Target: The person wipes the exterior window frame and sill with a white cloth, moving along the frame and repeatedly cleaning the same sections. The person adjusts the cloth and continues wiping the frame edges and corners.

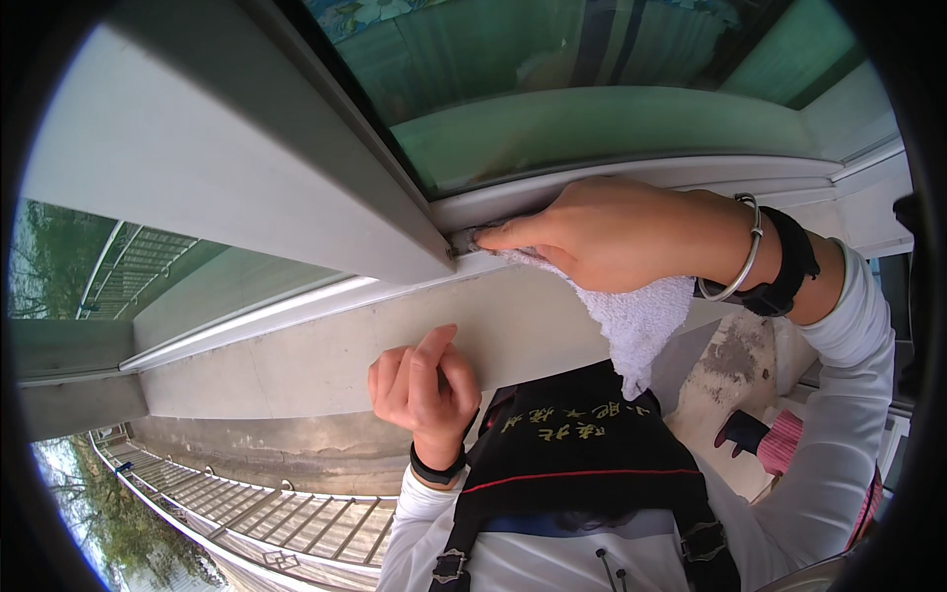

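My right hand point(621, 233) grips a white terry cloth point(642, 318) and presses part of it with an extended finger into the window track point(467, 240). That fingertip sits close to the lower corner of a wide white window frame post point(296, 148). The rest of the cloth hangs below my palm over the sill's edge. In front of the pale window sill point(296, 351), my left hand point(425, 385) is raised with its fingers curled in and nothing visible in them. A green-tinted window pane point(592, 133) rises behind my right hand.
Another window pane point(170, 274) stands left of the post. A metal railing point(296, 518) runs along the lower left, with trees beyond. At the right, a person's pink sleeve and dark shoe-like item point(751, 436) show near a stained wall section point(732, 362). I wear a black apron point(584, 473).
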`<state>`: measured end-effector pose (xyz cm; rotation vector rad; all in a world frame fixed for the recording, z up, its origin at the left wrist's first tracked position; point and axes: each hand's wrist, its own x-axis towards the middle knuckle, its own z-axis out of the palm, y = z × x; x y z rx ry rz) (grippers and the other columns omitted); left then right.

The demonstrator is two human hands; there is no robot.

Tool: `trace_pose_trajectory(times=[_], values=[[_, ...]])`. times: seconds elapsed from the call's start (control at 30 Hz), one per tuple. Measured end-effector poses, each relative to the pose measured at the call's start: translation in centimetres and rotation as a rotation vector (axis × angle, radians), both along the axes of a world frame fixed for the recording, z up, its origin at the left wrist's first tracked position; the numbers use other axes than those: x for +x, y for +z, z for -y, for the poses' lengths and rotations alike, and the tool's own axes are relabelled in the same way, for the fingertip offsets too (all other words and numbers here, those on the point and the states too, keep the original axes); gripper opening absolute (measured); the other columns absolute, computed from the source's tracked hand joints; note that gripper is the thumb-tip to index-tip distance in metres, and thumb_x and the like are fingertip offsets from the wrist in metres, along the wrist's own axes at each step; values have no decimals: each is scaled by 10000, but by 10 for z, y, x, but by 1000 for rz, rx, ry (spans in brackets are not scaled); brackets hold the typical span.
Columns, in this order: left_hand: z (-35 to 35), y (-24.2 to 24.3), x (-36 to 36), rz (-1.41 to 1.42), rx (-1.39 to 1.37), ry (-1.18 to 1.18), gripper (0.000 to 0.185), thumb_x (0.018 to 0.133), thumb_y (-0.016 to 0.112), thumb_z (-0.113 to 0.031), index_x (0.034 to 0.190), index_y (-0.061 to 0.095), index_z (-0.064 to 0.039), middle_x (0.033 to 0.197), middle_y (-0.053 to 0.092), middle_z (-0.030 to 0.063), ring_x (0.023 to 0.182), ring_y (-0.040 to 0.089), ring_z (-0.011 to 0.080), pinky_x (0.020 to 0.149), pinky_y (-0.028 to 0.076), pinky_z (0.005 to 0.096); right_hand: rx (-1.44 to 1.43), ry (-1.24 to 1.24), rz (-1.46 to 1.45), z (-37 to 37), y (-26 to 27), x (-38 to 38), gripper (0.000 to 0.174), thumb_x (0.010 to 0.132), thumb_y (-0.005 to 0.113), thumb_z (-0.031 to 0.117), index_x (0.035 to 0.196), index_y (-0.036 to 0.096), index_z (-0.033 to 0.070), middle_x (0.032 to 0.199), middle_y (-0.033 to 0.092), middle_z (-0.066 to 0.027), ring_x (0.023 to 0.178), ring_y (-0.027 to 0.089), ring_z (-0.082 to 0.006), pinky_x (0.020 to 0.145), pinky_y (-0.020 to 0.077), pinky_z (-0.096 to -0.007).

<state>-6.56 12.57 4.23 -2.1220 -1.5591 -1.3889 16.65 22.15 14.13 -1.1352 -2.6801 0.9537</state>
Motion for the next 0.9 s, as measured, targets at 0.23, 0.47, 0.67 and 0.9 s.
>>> trace_pose_trajectory(times=[0.23, 0.47, 0.67, 0.9], values=[[6, -11, -2, -14, -5, 24, 296, 719, 599, 61, 914, 751, -102, 650, 587, -29, 576, 513, 184, 595, 365, 315, -155, -155, -35, -3, -6, -35, 374, 956, 491, 55, 1276, 675, 110, 908, 723, -188, 789, 693, -346, 697, 529, -447], [23, 3, -17, 256, -422, -48, 175, 993, 523, -12, 1034, 679, 53, 930, 688, 131, 754, 597, 156, 595, 434, 320, 204, -138, -81, -12, -42, -67, 218, 815, 620, 156, 881, 775, 17, 931, 754, -176, 949, 722, -362, 824, 572, -460], [22, -2, -12, 58, -383, -536, 359, 1076, 519, -208, 1353, 568, 15, 966, 627, 177, 693, 531, 231, 675, 529, 343, 336, -111, 23, -49, -58, -74, 206, 768, 658, 175, 844, 789, 36, 879, 758, -174, 881, 731, -352, 787, 579, -424], [-1, -26, -17, -27, -535, -805, 392, 1068, 526, -229, 1376, 553, 12, 1087, 619, 200, 864, 557, 260, 735, 542, 365, 345, -383, 21, -33, -83, -52, 191, 761, 670, 171, 820, 783, 28, 860, 752, -184, 851, 727, -359, 766, 575, -429]])
